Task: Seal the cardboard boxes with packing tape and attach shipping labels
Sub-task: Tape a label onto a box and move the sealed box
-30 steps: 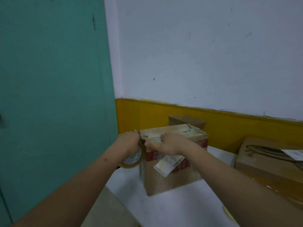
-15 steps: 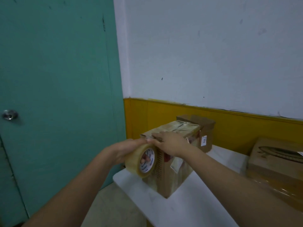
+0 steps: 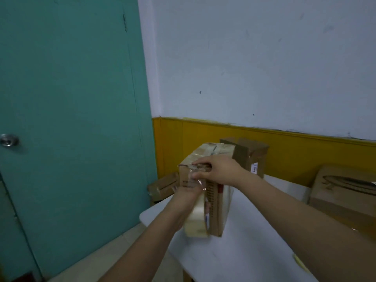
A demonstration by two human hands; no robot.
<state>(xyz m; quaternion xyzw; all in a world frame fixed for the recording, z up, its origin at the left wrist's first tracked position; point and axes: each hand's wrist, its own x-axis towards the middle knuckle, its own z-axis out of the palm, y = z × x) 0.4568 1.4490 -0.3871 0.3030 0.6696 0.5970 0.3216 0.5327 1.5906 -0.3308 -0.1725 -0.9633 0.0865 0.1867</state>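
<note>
Cardboard box [image 3: 215, 210] upright at the near left corner of the white table [image 3: 254, 251]. Left hand [image 3: 186, 197], grip clenched round the tape roll [image 3: 196, 218], against the box's near face. Right hand [image 3: 218, 169], fingers curled, pressing clear tape onto the box's top near edge. Smaller box [image 3: 251, 155] just behind; teal door [image 3: 71, 119] left of the box.

A white table [image 3: 254, 251] carries a taped cardboard box [image 3: 218, 210], a brown box [image 3: 250, 155] behind it and a large carton [image 3: 341, 196].

Teal door [image 3: 67, 119], mustard wainscot [image 3: 295, 151] – white table [image 3: 254, 241], brown boxes [image 3: 343, 192], translucent tape [image 3: 196, 220].
</note>
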